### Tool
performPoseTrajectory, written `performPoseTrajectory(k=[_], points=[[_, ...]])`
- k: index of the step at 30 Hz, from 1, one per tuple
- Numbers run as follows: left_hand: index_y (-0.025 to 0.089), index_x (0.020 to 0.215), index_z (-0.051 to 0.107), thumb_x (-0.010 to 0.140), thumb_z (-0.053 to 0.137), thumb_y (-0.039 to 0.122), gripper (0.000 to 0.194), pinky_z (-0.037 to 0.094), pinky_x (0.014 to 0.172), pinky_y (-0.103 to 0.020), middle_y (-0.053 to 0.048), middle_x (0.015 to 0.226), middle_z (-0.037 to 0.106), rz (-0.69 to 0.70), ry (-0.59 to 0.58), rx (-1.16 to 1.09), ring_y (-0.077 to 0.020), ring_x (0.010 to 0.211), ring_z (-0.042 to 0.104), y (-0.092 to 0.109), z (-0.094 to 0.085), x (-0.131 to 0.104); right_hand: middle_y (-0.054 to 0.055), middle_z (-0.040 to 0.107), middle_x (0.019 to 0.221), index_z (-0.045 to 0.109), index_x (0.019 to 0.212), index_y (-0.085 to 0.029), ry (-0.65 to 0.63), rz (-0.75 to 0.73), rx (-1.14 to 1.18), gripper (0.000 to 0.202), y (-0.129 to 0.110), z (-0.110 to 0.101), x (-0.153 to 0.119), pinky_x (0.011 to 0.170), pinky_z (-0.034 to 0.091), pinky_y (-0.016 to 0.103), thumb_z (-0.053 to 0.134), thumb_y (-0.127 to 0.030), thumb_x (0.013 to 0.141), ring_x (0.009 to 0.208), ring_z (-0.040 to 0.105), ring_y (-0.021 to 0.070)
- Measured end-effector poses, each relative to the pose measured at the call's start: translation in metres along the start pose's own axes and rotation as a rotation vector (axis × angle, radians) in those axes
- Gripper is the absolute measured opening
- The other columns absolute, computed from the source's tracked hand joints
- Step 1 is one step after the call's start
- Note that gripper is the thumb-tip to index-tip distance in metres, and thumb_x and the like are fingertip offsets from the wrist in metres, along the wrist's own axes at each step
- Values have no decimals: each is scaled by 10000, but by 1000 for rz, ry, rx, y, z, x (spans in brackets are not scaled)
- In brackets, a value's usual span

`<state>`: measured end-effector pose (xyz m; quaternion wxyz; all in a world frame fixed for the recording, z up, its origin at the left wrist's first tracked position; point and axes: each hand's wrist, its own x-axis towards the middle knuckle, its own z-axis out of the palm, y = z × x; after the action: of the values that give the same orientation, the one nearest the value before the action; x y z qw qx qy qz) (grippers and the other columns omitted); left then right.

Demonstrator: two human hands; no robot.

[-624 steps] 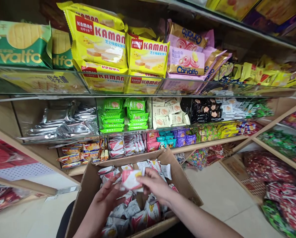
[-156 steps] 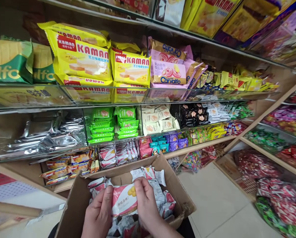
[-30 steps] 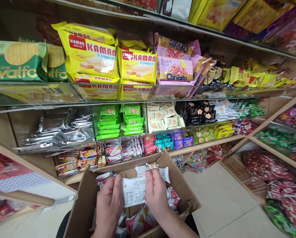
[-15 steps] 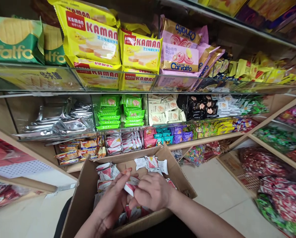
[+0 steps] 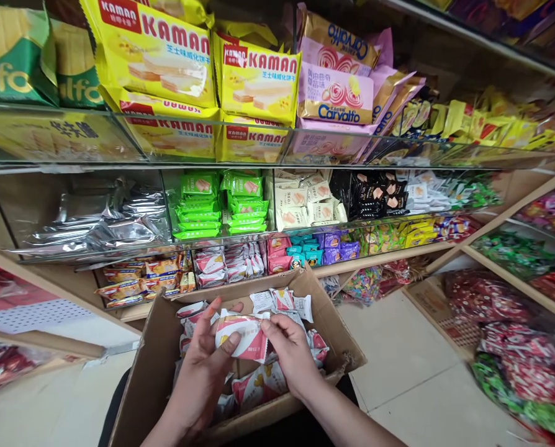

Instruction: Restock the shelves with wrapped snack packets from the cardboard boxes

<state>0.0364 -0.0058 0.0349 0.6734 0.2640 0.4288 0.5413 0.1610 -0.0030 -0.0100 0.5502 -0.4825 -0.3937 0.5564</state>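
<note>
From my remote seat I see the left hand (image 5: 206,365) cradling one pink-and-white packet (image 5: 251,338) above the open carton (image 5: 142,372), while the right hand (image 5: 290,349) pinches its end. I'd press lightly, near the seals. Carton walls flank both hands; upward looks roomier, short of the wooden shelf edge (image 5: 375,259)

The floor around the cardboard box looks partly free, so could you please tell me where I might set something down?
Bare floor tiles show between the cardboard box and the heaped bags at right. Another patch lies left of the box, below the wooden board. The box is crowded: wrapped packets, left hand, right hand.
</note>
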Motion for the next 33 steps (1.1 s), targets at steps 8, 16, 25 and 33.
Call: performPoseTrajectory(k=[8, 16, 25, 33], points=[[311, 1251, 365, 679, 668, 245, 651, 415, 899, -291, -44, 1248, 510, -3, -80, 206, -216, 1131, 467, -4, -16, -2, -24, 503, 624, 542, 673, -154, -5, 192, 259, 226, 10, -1, 1, 584, 373, 218, 652, -351, 660, 593, 447, 95], [278, 1204, 367, 597, 714, 278, 700, 491, 593, -260, 20, 748, 611, -65, 151, 40, -150, 664, 615, -9, -5, -2, -29, 508, 589, 513, 640, -155, 152, 267, 422, 303, 10, 7, -2, 507, 378, 221, 700, -389, 601, 515, 441, 81], [238, 1306, 244, 699, 583, 287, 697, 449, 584, -210, 45, 672, 577, 104, -270, 749, -85, 559, 543, -16, -37, 10, 11, 587, 926, 475, 1163, -231, -467, 45, -367, 562, -4, -15, 25, 619, 382, 222, 670, -278, 637, 752, 522, 128], [259, 1203, 357, 771, 501, 367, 468, 498, 765, -273, -33, 1009, 625, 273, -61, 1069, -152, 872, 611, 4, -86, 10, -28, 561, 683, 577, 798, -147, -468, -136, -669, 196, -13, -3, 93, 548, 358, 186, 544, -335, 751, 605, 486, 93]])
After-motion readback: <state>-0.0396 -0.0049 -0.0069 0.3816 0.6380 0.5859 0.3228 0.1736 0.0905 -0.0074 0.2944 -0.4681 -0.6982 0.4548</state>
